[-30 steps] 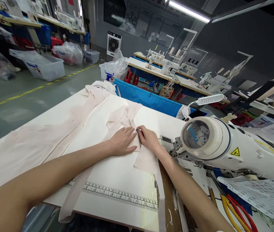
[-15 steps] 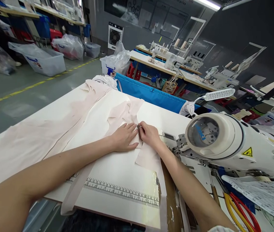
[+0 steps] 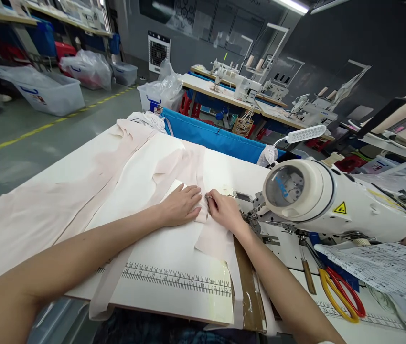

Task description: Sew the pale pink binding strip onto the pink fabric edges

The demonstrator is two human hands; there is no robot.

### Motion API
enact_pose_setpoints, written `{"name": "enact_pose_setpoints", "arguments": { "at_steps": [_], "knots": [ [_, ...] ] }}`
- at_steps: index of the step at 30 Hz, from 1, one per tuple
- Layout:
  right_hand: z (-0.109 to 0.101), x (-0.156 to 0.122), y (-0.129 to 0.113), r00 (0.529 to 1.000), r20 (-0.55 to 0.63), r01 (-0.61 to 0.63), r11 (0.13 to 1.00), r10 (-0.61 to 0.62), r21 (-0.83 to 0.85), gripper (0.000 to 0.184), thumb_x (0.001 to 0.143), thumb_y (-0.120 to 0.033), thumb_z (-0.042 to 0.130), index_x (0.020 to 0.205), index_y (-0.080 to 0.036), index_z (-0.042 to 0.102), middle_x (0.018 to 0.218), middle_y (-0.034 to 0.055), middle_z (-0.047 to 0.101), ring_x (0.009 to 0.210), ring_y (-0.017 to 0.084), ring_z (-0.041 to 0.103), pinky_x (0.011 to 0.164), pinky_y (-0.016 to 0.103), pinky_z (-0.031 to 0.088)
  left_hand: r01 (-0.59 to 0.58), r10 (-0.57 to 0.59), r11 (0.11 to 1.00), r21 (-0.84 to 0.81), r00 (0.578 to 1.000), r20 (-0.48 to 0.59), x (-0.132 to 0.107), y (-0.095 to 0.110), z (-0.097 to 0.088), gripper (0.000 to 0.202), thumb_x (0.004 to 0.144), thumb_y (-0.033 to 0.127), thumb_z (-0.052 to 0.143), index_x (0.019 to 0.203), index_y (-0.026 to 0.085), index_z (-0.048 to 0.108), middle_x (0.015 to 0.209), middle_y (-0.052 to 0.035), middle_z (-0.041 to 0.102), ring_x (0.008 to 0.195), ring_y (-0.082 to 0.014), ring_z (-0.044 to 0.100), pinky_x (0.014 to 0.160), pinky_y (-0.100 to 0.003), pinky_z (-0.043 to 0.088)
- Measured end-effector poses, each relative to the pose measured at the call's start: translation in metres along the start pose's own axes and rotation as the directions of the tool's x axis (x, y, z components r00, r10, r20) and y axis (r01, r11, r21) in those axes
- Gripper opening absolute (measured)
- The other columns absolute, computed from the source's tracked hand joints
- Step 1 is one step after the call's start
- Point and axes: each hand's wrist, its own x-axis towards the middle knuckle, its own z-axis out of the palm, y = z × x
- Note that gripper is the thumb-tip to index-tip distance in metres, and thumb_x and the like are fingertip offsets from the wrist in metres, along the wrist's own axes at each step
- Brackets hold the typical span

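Note:
A pale pink fabric piece (image 3: 142,167) lies spread over the white sewing table (image 3: 246,177). My left hand (image 3: 181,204) rests flat on the fabric, fingers stretched out together. Right beside it, my right hand (image 3: 224,210) has its fingers curled and pinches a small metal tool (image 3: 208,196) against the fabric edge. Both hands sit just left of the white sewing machine (image 3: 317,200). A narrow fabric strip (image 3: 106,291) runs off the table's near edge.
A printed ruler (image 3: 177,277) is stuck along the table's near edge. Red and yellow scissors (image 3: 342,291) and printed paper sheets (image 3: 385,267) lie under the machine arm at right. A blue fabric bin (image 3: 217,138) stands behind the table, with further sewing stations and plastic crates beyond.
The view has shifted slightly. My hands stay together on the fabric, with the right hand's pinch drawn a little nearer to me.

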Motion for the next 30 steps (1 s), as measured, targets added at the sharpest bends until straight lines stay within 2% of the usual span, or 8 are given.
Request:
{"name": "enact_pose_setpoints", "arguments": {
  "at_steps": [3, 8, 12, 15, 20, 25, 30],
  "knots": [
    [0.001, -0.004, -0.005, 0.999, -0.017, -0.030, 0.999, 0.031, 0.017, 0.018, 0.097, -0.019, 0.042, 0.105, -0.020, 0.058, 0.086, 0.0061, 0.074, 0.073, 0.023, 0.067, 0.059, 0.028, 0.031, -0.030, 0.029, 0.999, -0.022, 0.998, -0.050, 0.000, 0.006, 0.003, 0.036, 0.100, 0.031, 0.034, 0.120, 0.013, 0.058, 0.133, -0.0153, 0.059, 0.128, -0.0283, 0.052, 0.110, -0.048, 0.036],
    [0.003, -0.004, -0.004, 0.996, -0.039, -0.072, 0.994, 0.076, 0.083, 0.019, 0.100, -0.020, 0.039, 0.110, -0.021, 0.056, 0.092, 0.0045, 0.075, 0.081, 0.022, 0.069, 0.062, 0.028, 0.036, -0.065, 0.066, 0.997, 0.034, 0.998, -0.014, -0.001, 0.012, 0.006, 0.040, 0.095, 0.032, 0.044, 0.125, 0.008, 0.056, 0.134, -0.0202, 0.056, 0.132, -0.0325, 0.048, 0.110, -0.046, 0.038],
    [0.004, -0.002, -0.003, 0.995, -0.039, -0.084, 0.991, 0.089, 0.102, 0.018, 0.101, -0.021, 0.040, 0.110, -0.021, 0.056, 0.094, 0.0041, 0.075, 0.083, 0.021, 0.069, 0.063, 0.028, 0.035, -0.084, 0.084, 0.996, 0.043, 0.996, 0.001, -0.001, 0.013, 0.005, 0.043, 0.095, 0.031, 0.041, 0.125, 0.004, 0.056, 0.132, -0.0226, 0.056, 0.130, -0.0344, 0.048, 0.108, -0.048, 0.040],
    [0.004, -0.001, -0.005, 0.995, -0.030, -0.089, 0.992, 0.092, 0.094, 0.018, 0.100, -0.021, 0.041, 0.109, -0.021, 0.057, 0.094, 0.0046, 0.076, 0.083, 0.022, 0.069, 0.062, 0.028, 0.034, -0.079, 0.078, 0.995, 0.055, 0.997, 0.010, 0.000, 0.014, 0.003, 0.042, 0.095, 0.030, 0.040, 0.123, 0.003, 0.056, 0.129, -0.0227, 0.057, 0.128, -0.0345, 0.049, 0.107, -0.048, 0.040],
    [0.005, 0.001, -0.007, 0.996, -0.022, -0.088, 0.994, 0.090, 0.059, 0.020, 0.101, -0.022, 0.040, 0.111, -0.020, 0.057, 0.094, 0.0048, 0.076, 0.084, 0.023, 0.069, 0.062, 0.029, 0.034, -0.068, 0.068, 0.995, 0.074, 0.998, 0.000, 0.001, 0.015, 0.004, 0.040, 0.094, 0.030, 0.041, 0.124, 0.009, 0.056, 0.129, -0.0187, 0.058, 0.128, -0.0325, 0.049, 0.105, -0.045, 0.041],
    [0.004, 0.002, -0.010, 0.997, -0.013, -0.082, 0.997, 0.082, 0.007, 0.021, 0.099, -0.020, 0.040, 0.109, -0.019, 0.058, 0.094, 0.0071, 0.076, 0.080, 0.023, 0.068, 0.060, 0.029, 0.031, -0.063, 0.061, 0.996, 0.067, 0.998, 0.021, 0.001, 0.014, 0.004, 0.040, 0.093, 0.031, 0.043, 0.122, 0.007, 0.058, 0.131, -0.0195, 0.057, 0.127, -0.0326, 0.050, 0.105, -0.045, 0.041],
    [-0.004, -0.015, -0.004, 0.998, 0.015, -0.064, 0.998, 0.064, -0.025, 0.017, 0.095, -0.020, 0.044, 0.100, -0.020, 0.061, 0.084, 0.0058, 0.075, 0.073, 0.023, 0.067, 0.056, 0.030, 0.025, -0.070, 0.067, 0.996, 0.064, 0.997, 0.040, 0.001, 0.014, 0.002, 0.042, 0.095, 0.031, 0.041, 0.124, 0.006, 0.057, 0.135, -0.0203, 0.055, 0.131, -0.0328, 0.048, 0.104, -0.046, 0.043]
  ]
}}
